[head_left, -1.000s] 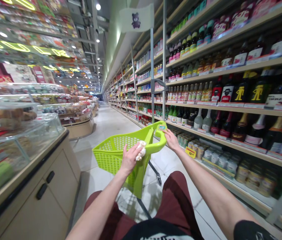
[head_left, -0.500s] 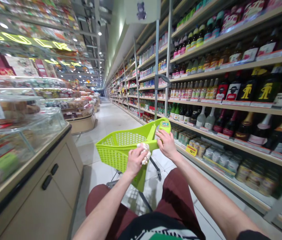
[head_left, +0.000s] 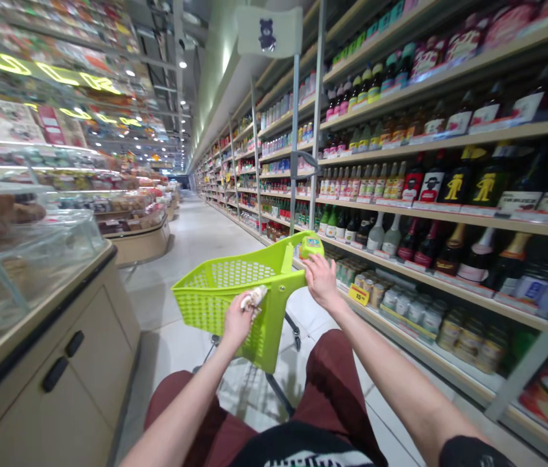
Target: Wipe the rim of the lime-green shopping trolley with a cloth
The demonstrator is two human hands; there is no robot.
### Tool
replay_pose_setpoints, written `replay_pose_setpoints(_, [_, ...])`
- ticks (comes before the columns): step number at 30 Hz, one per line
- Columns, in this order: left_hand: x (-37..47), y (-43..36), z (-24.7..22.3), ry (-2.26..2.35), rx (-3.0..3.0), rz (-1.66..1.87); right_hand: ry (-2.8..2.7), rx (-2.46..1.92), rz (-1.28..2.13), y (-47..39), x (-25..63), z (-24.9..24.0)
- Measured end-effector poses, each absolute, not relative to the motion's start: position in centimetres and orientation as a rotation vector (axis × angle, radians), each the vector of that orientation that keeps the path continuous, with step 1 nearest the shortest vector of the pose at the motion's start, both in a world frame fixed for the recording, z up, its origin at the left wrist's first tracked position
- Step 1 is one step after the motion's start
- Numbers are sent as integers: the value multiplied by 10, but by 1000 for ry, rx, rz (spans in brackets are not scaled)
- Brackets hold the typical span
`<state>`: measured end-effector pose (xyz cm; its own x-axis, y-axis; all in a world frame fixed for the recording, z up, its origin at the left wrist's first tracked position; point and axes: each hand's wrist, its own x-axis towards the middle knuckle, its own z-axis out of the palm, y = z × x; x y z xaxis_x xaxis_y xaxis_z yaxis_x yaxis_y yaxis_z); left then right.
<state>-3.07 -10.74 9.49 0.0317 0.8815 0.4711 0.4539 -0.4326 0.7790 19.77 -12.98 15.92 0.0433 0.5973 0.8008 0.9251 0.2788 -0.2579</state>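
Note:
A lime-green shopping cart (head_left: 220, 272) with a perforated basket stands in front of my knees. My left hand (head_left: 237, 319) is closed on a crumpled white cloth (head_left: 254, 298) with brownish marks, against the near side of the basket rim. At the right end of the cart's handle, just below its small label, my right hand (head_left: 321, 279) is closed round the green corner. A grey pole with a bear sign (head_left: 267, 34) rises behind the handle.
Shelves of bottles and cans (head_left: 449, 214) run along the right, with a yellow price tag (head_left: 358, 294) low down. A beige counter (head_left: 93, 318) with clear food cases lines the left. A tiled aisle (head_left: 190, 220) runs ahead.
My left hand has moved left and slightly down with the cloth, from the handle to the basket's side. My right hand stays on the handle corner. The view has shifted slightly to the right.

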Motion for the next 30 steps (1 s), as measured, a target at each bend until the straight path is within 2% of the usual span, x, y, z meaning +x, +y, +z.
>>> replay_pose_setpoints(2, [-14, -108, 122, 1187, 1659, 1422, -1647, -1366, -456, -146, 181, 161])
replay_pose_setpoints(5, [1, -116, 143, 1016, 1443, 1387, -1971, -1080, -309, -166, 149, 156])
replay_pose_setpoints(9, [3, -127, 143, 840, 1235, 1235, -2117, -962, -68, -171, 126, 136])
replay_pose_setpoints(14, [-4, -136, 135, 815, 1301, 875, -2025, -1095, 124, -161, 125, 104])
replay_pose_setpoints(18, [-11, -131, 120, 906, 1487, 673, -2018, -1118, -64, -153, 139, 99])
replay_pose_setpoints(22, [-23, -106, 105, 1340, 1812, 931, -1938, -1171, -514, -131, 167, 133])
replay_pose_setpoints(25, [-31, -88, 107, 1543, 2159, 1146, -1940, -1174, -699, -113, 178, 146])
replay_pose_setpoints(27, [-31, -80, 112, 1566, 2405, 1160, -2070, -1100, -746, -106, 176, 135])
replay_pose_setpoints(30, [-29, -74, 116, 1557, 2564, 858, -2292, -979, -729, -107, 164, 95])
